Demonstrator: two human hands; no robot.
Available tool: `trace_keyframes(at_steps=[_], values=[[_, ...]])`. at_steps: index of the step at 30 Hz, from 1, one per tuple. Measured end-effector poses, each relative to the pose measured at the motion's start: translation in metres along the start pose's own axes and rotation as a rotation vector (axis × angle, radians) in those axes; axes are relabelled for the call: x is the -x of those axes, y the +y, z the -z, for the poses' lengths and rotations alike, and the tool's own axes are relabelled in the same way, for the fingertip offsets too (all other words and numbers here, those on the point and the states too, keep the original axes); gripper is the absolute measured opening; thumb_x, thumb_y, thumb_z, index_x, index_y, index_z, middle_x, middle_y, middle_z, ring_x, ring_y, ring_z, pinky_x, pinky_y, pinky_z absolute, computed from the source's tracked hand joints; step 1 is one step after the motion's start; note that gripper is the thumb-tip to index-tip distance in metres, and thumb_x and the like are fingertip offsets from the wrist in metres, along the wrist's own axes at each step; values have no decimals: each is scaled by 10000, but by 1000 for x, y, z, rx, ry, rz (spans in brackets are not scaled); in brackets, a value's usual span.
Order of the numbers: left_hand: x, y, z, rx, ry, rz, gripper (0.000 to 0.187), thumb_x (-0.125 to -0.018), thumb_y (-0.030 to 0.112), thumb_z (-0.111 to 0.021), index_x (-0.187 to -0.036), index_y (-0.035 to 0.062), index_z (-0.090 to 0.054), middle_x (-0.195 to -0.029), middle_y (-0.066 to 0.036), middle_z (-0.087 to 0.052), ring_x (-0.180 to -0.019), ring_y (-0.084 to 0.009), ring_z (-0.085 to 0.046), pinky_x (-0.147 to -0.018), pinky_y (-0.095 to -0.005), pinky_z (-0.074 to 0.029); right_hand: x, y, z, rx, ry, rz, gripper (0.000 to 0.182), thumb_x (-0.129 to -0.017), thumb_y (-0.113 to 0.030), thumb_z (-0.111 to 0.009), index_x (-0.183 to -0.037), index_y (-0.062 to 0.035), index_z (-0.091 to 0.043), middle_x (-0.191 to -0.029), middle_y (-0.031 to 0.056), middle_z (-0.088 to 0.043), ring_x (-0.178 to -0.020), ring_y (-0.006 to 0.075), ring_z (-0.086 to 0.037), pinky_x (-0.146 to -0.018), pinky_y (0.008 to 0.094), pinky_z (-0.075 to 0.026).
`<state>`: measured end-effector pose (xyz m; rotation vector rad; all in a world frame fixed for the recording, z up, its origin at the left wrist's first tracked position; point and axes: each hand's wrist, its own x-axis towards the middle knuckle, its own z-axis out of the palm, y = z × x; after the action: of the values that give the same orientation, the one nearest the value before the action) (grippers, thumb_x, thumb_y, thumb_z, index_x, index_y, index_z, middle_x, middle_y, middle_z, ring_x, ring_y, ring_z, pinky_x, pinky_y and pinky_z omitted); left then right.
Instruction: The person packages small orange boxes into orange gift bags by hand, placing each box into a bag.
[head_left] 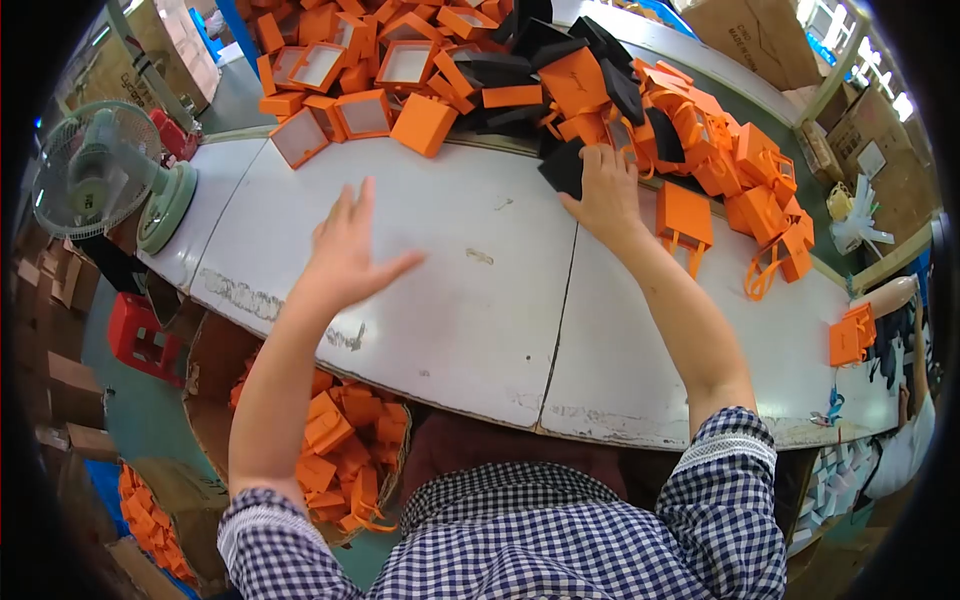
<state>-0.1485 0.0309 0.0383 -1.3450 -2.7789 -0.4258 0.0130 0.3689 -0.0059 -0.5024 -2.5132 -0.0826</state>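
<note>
My left hand hovers above the white tabletop, its fingers spread and nothing in it. At the front of the pile, my right hand has its thumb and fingers around the edge of a flat black insert. Its fingertips are partly hidden among the pieces there. Just to the right of that hand sits an orange box with a ribbon loop hanging toward me. Ahead of my left hand is another orange box at the pile's near edge.
Orange boxes, some with clear windows, and black inserts are heaped along the far side. A fan stands at left. Below the table edge is a carton of orange boxes. Another person's arm shows at far right.
</note>
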Motion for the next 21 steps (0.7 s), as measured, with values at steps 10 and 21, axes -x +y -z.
trace_keyframes(at_steps=[10,21], values=[[-220,-5,-62,78,78,246,1132,-841,605,-765,-1671,121,-167,-1585,-313,-324,-1423,-438,-421,-1096,-584,-403,91,-8,40,-470,-223,15,534,-830,-273,-824,-1205,7,-568,-1259,190,-604,-1223,374,-555,-1016,485,-432],[19,24,-65,1193,-133,-197,1065,-656,148,-808,-1557,160,-241,-1406,-92,-429,-1318,-247,-496,-1112,-430,-436,97,-1,70,-873,-290,-76,415,-940,-86,-731,-1330,4,-617,-1184,193,-642,-1000,332,-658,-839,384,-557]])
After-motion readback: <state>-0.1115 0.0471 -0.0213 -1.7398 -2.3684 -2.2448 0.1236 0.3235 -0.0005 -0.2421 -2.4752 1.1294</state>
